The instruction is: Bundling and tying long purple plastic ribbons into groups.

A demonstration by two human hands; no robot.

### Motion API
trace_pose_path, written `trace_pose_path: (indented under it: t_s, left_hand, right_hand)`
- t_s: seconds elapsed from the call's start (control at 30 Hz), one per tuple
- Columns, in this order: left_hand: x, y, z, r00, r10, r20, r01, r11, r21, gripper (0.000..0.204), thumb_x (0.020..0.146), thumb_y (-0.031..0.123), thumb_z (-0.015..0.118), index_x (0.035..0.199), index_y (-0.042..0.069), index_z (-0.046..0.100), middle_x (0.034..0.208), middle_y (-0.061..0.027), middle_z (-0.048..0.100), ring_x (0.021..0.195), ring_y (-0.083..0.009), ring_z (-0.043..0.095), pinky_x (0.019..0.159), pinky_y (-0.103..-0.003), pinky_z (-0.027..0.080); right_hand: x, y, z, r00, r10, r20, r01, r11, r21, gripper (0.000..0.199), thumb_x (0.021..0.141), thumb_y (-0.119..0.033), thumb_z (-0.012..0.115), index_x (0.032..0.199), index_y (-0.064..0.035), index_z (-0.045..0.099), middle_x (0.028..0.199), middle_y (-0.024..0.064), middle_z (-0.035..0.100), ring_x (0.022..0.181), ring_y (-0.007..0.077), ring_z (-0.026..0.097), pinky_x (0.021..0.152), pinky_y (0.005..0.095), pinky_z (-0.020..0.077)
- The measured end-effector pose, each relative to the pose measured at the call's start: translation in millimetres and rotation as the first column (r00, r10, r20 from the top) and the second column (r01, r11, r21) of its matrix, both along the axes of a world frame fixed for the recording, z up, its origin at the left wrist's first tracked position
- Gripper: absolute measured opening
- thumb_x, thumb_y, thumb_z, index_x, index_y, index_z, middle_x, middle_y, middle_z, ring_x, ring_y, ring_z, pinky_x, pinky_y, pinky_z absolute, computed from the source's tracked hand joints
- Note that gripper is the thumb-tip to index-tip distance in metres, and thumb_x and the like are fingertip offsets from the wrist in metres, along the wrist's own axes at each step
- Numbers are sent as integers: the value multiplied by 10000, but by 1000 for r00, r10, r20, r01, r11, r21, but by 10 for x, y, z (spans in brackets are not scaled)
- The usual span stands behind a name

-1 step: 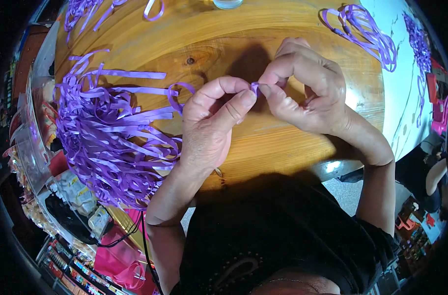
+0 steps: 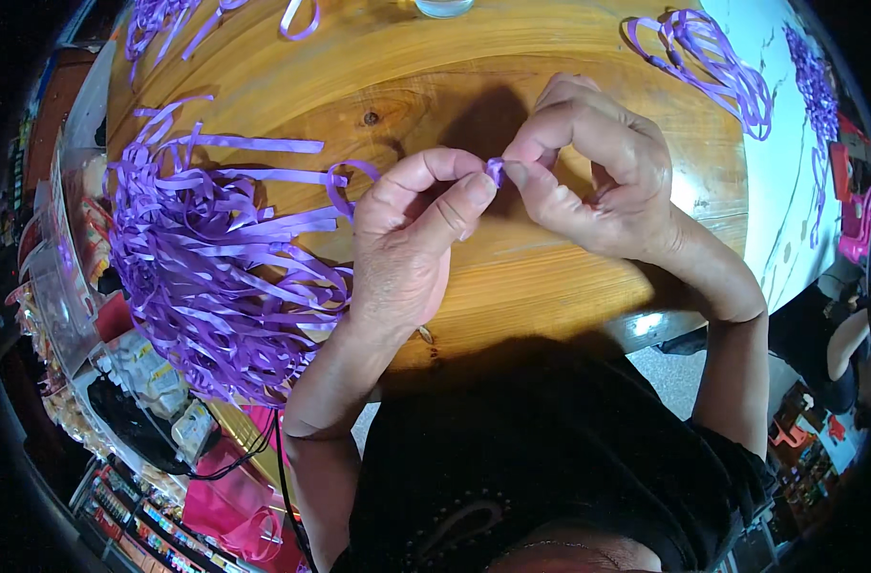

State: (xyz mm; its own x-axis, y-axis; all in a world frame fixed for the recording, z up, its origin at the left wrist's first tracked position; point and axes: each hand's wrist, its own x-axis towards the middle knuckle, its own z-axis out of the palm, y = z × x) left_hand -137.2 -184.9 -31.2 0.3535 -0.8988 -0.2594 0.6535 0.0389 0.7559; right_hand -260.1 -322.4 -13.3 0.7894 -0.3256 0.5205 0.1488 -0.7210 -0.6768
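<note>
Fingers of your left hand and right hand pinch the same short purple ribbon piece between them above the worktop, equally near, the loose ribbon pile lying off left.

Left hand raised over the table, back of hand toward camera, thumb and index finger curled into a ring and pinched tip to tip, remaining fingers tucked beneath; forearm came up from lower edge, angled right and slightly bent at wrist. Right hand met it from the right, index finger arched high, thumb and fingertip pressed together at same pinch point, other fingers curled loosely into palm. Right forearm ran down the right side with elbow bent out, both hands' fingertips touching, wrists well apart.
</note>
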Motion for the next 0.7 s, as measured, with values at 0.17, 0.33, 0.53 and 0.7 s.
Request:
trace_pose_path:
  t_s: [0.17, 0.33, 0.53, 0.7]
  left_hand:
    - [38, 11, -15, 999, 12, -53, -12, 1000, -8, 128, 832, 37, 647, 953, 11, 613, 791, 12, 580, 623, -47, 438, 546, -191, 332]
    - [60, 11, -27, 998, -7, -66, 7, 1000, -5, 129, 840, 59, 644, 955, 12, 612, 798, 9, 583, 635, -45, 443, 550, -187, 328]
    - [43, 8, 6, 999, -49, 5, 49, 998, -26, 112, 856, 69, 627, 951, 13, 612, 827, 8, 590, 656, -36, 451, 572, -179, 342]
    - [120, 14, 92, 764, 47, 644, -52, 999, -11, 60, 847, 18, 622, 906, 11, 614, 790, 38, 524, 665, -27, 430, 598, -168, 338]
  right_hand:
    - [-11, 4, -2, 996, -57, -62, 67, 984, 167, 150, 718, 105, 611, 787, -20, 563, 725, 56, 569, 630, 167, 544, 576, 242, 418]
    - [41, -66, 19, 998, 48, 39, -37, 968, -247, 286, 685, -61, 756, 939, -18, 633, 816, 76, 590, 734, 174, 556, 662, 301, 431]
    - [7, -25, 8, 997, 73, -23, -77, 933, -352, 336, 643, -135, 748, 955, -35, 675, 802, 45, 594, 731, 171, 553, 656, 305, 405]
    - [-74, -200, 134, 1000, -20, -13, 15, 940, -341, 196, 713, -39, 707, 904, -25, 666, 771, 60, 594, 716, 187, 559, 631, 299, 415]
